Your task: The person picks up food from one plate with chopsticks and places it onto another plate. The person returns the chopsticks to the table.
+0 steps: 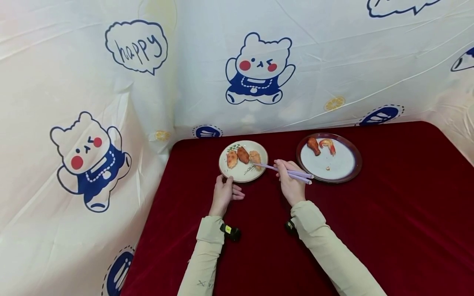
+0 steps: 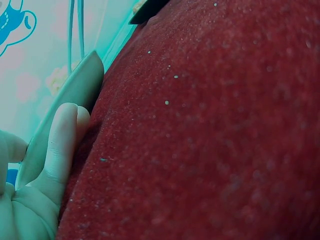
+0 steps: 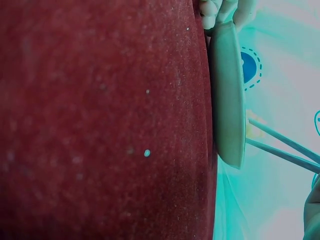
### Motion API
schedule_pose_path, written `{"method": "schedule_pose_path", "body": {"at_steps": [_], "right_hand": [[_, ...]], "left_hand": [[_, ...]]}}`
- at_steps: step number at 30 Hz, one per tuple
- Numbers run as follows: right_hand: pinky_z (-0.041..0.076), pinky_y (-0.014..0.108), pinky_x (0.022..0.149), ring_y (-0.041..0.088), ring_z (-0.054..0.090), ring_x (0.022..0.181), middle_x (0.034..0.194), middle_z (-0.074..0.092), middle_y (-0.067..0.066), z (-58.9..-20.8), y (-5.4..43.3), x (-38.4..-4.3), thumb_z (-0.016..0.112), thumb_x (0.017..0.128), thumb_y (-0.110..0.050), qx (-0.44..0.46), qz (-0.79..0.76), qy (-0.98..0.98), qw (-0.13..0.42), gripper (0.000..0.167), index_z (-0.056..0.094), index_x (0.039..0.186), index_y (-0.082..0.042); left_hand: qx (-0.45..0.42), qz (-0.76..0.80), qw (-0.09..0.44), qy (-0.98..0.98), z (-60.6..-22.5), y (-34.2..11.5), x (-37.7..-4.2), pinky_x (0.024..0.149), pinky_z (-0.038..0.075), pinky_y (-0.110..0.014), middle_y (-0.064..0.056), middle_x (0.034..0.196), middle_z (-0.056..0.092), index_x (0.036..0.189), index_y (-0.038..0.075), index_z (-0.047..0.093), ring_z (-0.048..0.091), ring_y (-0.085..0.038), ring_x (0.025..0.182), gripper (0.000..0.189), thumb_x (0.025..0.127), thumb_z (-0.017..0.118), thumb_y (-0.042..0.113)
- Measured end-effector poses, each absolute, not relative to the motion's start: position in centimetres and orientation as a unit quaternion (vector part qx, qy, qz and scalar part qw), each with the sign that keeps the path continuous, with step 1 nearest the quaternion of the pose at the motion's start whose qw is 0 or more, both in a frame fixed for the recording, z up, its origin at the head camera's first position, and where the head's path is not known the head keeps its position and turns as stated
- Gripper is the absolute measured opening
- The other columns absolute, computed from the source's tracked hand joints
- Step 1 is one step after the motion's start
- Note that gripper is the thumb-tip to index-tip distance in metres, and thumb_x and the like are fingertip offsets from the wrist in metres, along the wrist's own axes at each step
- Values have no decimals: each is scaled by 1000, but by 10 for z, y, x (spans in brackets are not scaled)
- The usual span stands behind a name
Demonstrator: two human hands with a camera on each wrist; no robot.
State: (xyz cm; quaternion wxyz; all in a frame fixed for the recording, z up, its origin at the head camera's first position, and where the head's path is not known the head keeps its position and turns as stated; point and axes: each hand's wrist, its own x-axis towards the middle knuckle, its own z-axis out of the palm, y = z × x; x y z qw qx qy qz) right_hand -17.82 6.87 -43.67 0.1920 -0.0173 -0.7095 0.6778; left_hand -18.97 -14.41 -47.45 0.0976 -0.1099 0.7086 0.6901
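A small white plate (image 1: pixel 242 175) with a brown rim and leafy sprig marks carries a light brown piece (image 1: pixel 232 159), a dark brown piece (image 1: pixel 243 155) and a pale golden fried piece (image 1: pixel 255 158) of food. My left hand (image 1: pixel 223 193) holds the plate's near left rim between thumb and finger, the other fingers stretched out low beside it. Lavender chopsticks (image 1: pixel 294 174) are gripped in my right hand (image 1: pixel 291 185), right of the plate. Their tips reach over the rim to the pale piece; in the right wrist view the chopsticks (image 3: pixel 285 154) stand slightly apart there.
Back right stands a larger white plate (image 1: pixel 314 166) with a wide dark brown rim, bearing a drumstick (image 1: pixel 313 146), a shrimp (image 1: pixel 327 145) and a tiny crumb (image 1: pixel 327 168). Dark red cloth (image 1: pixel 259 246) covers the table. A white printed curtain (image 1: pixel 200 82) hangs behind and at the left.
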Motion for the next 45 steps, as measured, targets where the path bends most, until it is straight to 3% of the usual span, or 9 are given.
{"method": "schedule_pose_path", "body": {"at_steps": [3, 8, 10, 18, 31, 39, 45], "right_hand": [[46, 7, 54, -2, 56, 62, 94, 69, 27, -437, 70, -178, 58, 96, -6, -17, 676, -710, 194, 21, 71, 103, 8], [46, 8, 53, 25, 61, 65, 92, 69, 27, -443, 70, -182, 58, 96, -6, -7, 670, -710, 216, 21, 72, 103, 7], [46, 9, 52, 30, 60, 65, 91, 70, 26, -448, 71, -186, 58, 97, -8, -6, 671, -706, 226, 21, 73, 102, 6], [48, 12, 52, 4, 58, 62, 90, 71, 21, -457, 76, -191, 60, 97, -21, -14, 685, -690, 234, 26, 74, 102, 1], [49, 12, 51, 8, 59, 62, 94, 70, 29, -426, 83, -178, 58, 97, -11, -22, 710, -665, 231, 24, 71, 103, 9], [49, 12, 51, 3, 59, 60, 83, 72, -7, -436, 96, -183, 62, 96, -22, -41, 723, -641, 256, 29, 73, 103, 4], [49, 11, 52, 2, 59, 60, 81, 72, -15, -434, 107, -179, 61, 96, -24, -58, 733, -622, 268, 32, 72, 104, 5]], "left_hand": [[-109, 690, 101, 709, -475, -144, -190, 67, 63, -41, -32, 96, 65, 152, 2, 8, 71, -29, 64, 60, 105, 39, 22], [-110, 689, 103, 709, -476, -145, -191, 66, 63, -40, -31, 95, 65, 152, 2, 8, 71, -29, 64, 60, 105, 38, 22], [-109, 688, 103, 709, -477, -146, -191, 65, 63, -40, -30, 95, 65, 152, 2, 8, 71, -28, 64, 59, 105, 38, 22], [-114, 693, 102, 705, -478, -147, -192, 65, 63, -41, -30, 93, 65, 151, 3, 11, 70, -27, 62, 57, 105, 39, 22], [-115, 695, 102, 702, -477, -144, -192, 65, 63, -41, -31, 94, 65, 151, 2, 8, 70, -28, 62, 59, 105, 39, 21], [-117, 692, 98, 706, -475, -143, -193, 65, 63, -40, -27, 90, 65, 150, 2, 13, 70, -29, 62, 56, 105, 39, 21], [-119, 688, 99, 709, -476, -143, -191, 65, 63, -40, -27, 90, 65, 150, 2, 13, 70, -28, 62, 56, 105, 39, 22]]}}
